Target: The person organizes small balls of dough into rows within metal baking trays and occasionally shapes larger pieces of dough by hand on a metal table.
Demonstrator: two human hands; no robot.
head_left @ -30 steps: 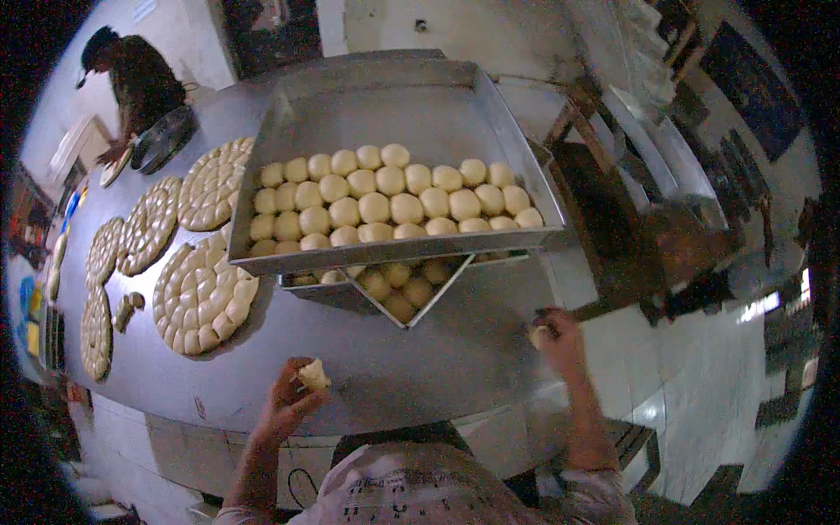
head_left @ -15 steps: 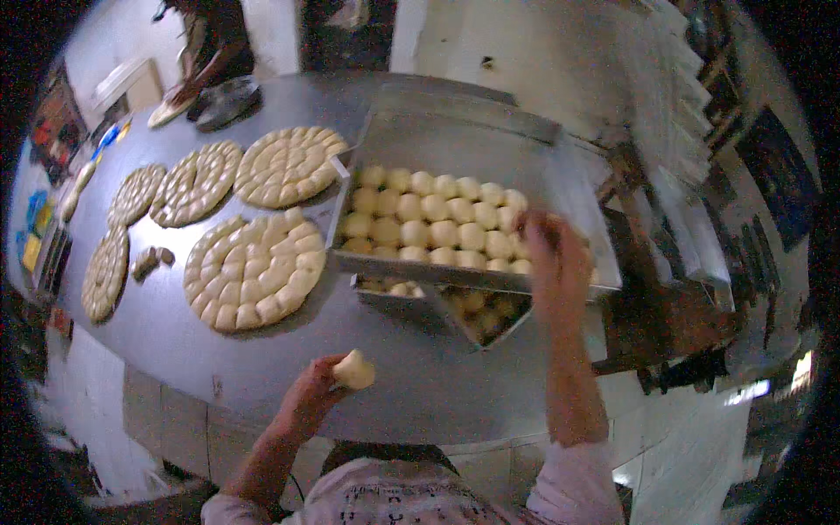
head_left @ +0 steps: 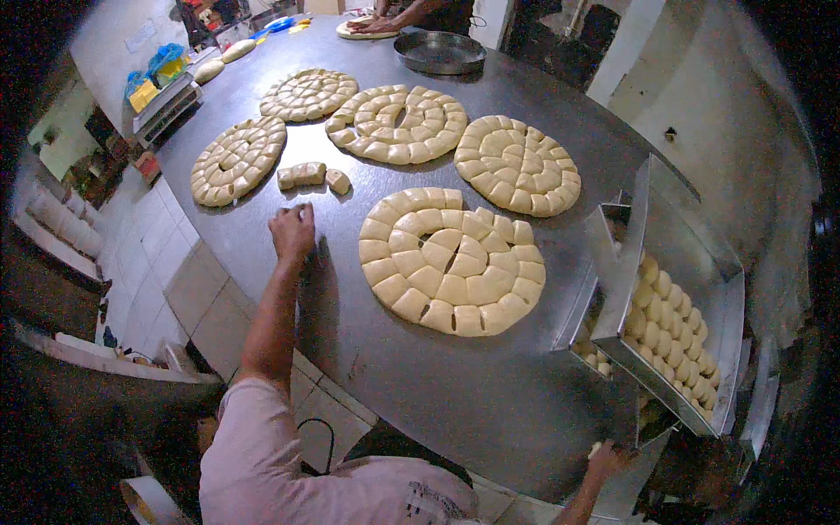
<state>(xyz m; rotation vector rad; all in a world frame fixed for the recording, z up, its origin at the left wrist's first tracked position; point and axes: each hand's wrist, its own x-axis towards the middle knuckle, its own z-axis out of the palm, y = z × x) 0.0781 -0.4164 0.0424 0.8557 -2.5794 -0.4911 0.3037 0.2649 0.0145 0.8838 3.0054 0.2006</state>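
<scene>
My left hand point(head_left: 293, 232) stretches over the metal table just short of a short row of cut dough pieces point(head_left: 302, 175) and a loose dough piece point(head_left: 338, 181). Its fingers are slightly apart and nothing shows in them. Low at the right, by the table's near edge, my right hand point(head_left: 612, 461) is closed, with a pale bit of a dough piece point(head_left: 596, 449) showing at its fingertips. A large round of scored dough point(head_left: 451, 262) lies flat between my hands. Rows of smooth dough balls point(head_left: 669, 328) fill part of the metal tray point(head_left: 691, 227) at the right.
More scored dough rounds lie around: a left one point(head_left: 238, 162), a far one point(head_left: 308, 94), a middle one point(head_left: 396, 124) and a right one point(head_left: 517, 165). Other trays sit under the top tray. Beyond are a round pan point(head_left: 439, 52), a scale point(head_left: 169, 107) and a co-worker's hands point(head_left: 372, 24) on dough.
The view has swung left. My left hand, which held a dough piece, is now empty and has reached toward the cut pieces. My right hand has come back from the tray toward the near edge.
</scene>
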